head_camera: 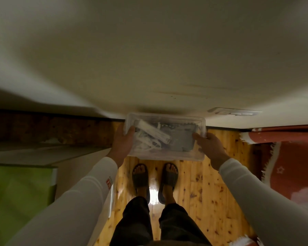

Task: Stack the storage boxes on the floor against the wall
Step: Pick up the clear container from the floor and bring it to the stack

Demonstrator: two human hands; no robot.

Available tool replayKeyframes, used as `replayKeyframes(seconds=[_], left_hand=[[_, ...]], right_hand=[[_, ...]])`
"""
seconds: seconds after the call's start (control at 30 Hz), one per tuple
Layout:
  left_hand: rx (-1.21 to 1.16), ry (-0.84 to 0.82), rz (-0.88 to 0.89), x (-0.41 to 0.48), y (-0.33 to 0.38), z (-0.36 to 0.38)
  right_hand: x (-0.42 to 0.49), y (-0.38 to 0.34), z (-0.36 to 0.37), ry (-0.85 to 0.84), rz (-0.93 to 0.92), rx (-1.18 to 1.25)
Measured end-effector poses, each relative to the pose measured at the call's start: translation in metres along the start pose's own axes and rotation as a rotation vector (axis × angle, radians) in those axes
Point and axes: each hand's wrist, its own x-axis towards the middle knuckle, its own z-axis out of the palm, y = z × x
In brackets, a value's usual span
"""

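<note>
Plainly, both hands are occupied. The left hand [122, 141] grips the 9 o'clock end of the clear storage box [178, 139] with its thumb hooked over the rim, and the right hand [209, 144] grips the 3 o'clock end with its fingers curled round the rim. The box looks to be held off the floor [203, 183], at 12 o'clock from the person's sandalled feet [140, 176], with its far long side close to the wall [149, 59]. Whether it touches the wall cannot be told.

The box's long axis runs from 9 to 3 o'clock, nearly parallel with the foot of the wall, and the 3 o'clock end is skewed a little toward the person. Its mouth faces up toward the camera. Whether a clear lid covers it cannot be told. A white power strip [155, 131] and loose cables lie inside, slanting from 10 to 4 o'clock.

To do the step well, the person should probably lower the box level by bending the knees, so the loose contents do not slide to one end. The long side wants squaring to the wall before the box is set down flush. No second box shows beneath, so this one likely forms the base and needs to sit flat. The fingers under the ends must slip out sideways. A red rug [288, 166] lies at 3 o'clock, well apart from the box.
</note>
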Motion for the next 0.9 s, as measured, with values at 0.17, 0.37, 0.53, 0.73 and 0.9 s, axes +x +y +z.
replayKeyframes(seconds=[0.17,0.37,0.53,0.73,0.9], left_hand=[[0.037,0.009,-0.033,0.003,-0.005,-0.004],[0.033,-0.003,-0.050,0.003,-0.009,-0.007],[0.035,-0.013,-0.060,0.001,-0.011,-0.007],[0.018,-0.012,-0.045,0.000,-0.015,-0.010],[0.031,0.011,-0.053,-0.001,-0.019,-0.012]], right_hand=[[-0.003,-0.001,0.000,0.001,-0.014,0.005],[-0.004,-0.002,-0.002,0.024,-0.035,-0.014],[-0.006,-0.001,-0.003,0.001,-0.039,-0.005],[-0.009,0.001,-0.001,0.010,-0.032,0.003],[-0.011,0.004,-0.002,-0.004,-0.039,0.020]])
